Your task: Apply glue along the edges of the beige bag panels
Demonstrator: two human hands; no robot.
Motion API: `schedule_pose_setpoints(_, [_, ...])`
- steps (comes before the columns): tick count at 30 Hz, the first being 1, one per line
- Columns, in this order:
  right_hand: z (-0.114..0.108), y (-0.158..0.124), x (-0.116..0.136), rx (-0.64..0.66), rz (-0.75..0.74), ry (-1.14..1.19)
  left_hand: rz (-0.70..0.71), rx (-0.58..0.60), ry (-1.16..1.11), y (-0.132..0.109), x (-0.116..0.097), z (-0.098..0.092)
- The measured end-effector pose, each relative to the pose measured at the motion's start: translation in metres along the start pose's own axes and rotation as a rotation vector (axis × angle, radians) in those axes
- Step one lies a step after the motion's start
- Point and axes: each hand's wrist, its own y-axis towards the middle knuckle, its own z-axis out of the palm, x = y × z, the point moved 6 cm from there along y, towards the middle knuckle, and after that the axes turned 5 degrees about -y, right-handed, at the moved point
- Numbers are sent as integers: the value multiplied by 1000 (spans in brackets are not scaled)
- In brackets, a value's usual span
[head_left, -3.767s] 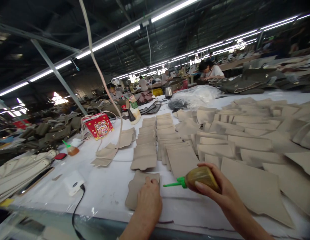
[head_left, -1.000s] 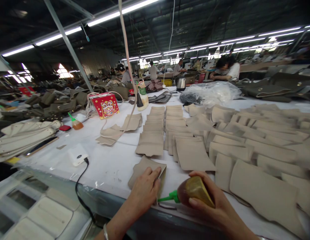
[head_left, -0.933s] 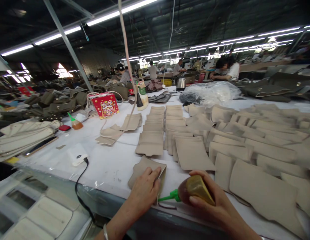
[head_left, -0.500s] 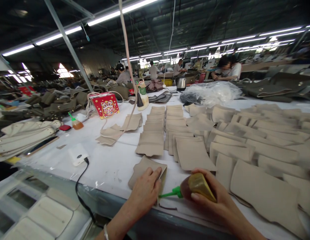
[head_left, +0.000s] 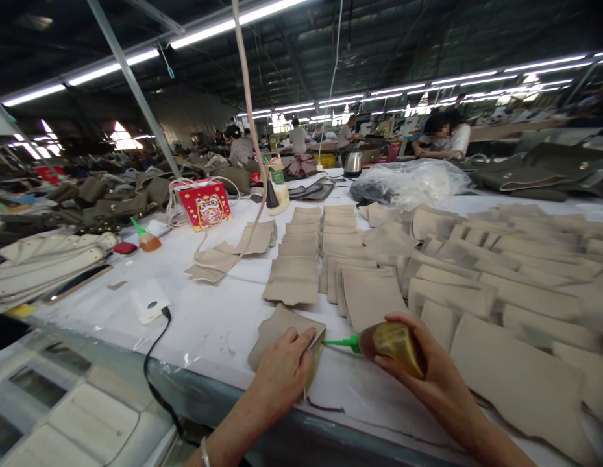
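My right hand (head_left: 420,357) grips a squeeze bottle (head_left: 391,349) of amber liquid, tipped on its side. Its thin green nozzle (head_left: 343,343) points left, with the tip at the right edge of a beige leather-like piece (head_left: 276,327). My left hand (head_left: 284,370) presses on that piece, its fingers bent over the folded right edge; the thumb is hidden. A wet-looking yellowish strip (head_left: 315,363) shows along this edge beside my fingertips. A dark thin strip (head_left: 325,407) lies at the table's front edge, below the piece.
Overlapping beige pieces (head_left: 520,311) spread over the right side, and stacked ones (head_left: 291,279) stand ahead. On the left are a white device (head_left: 148,301) with a black cable, a second glue bottle (head_left: 148,240) and a red bag (head_left: 206,204). A hose hangs over the table. People work beyond.
My right hand has moved the bottle slightly right and away from me, so the nozzle tip has slid up along the piece's right edge. My left hand stays nearly in place.
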Motion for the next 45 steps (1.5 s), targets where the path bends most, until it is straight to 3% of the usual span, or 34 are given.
schedule_pose_setpoints(7, [4, -7, -2, 56, -12, 37, 12, -8, -13, -1, 0, 1])
schedule_pose_setpoints(14, [-3, 11, 2, -63, -48, -19, 8, -3, -22, 0, 0, 2])
schedule_pose_setpoints(21, [7, -2, -6, 75, 116, 105, 4, -5, -46, 0, 0, 0])
schedule_pose_setpoints(27, [-1, 9, -12, -59, 116, 78, 16, -1, -103, 0, 0, -1])
schedule_pose_setpoints(33, [13, -9, 1, 75, 240, 173, 19, -23, -123, 0, 2, 0])
schedule_pose_setpoints(45, [20, -33, 20, 5, 301, 220, 21, -74, -190, -1, 8, 0])
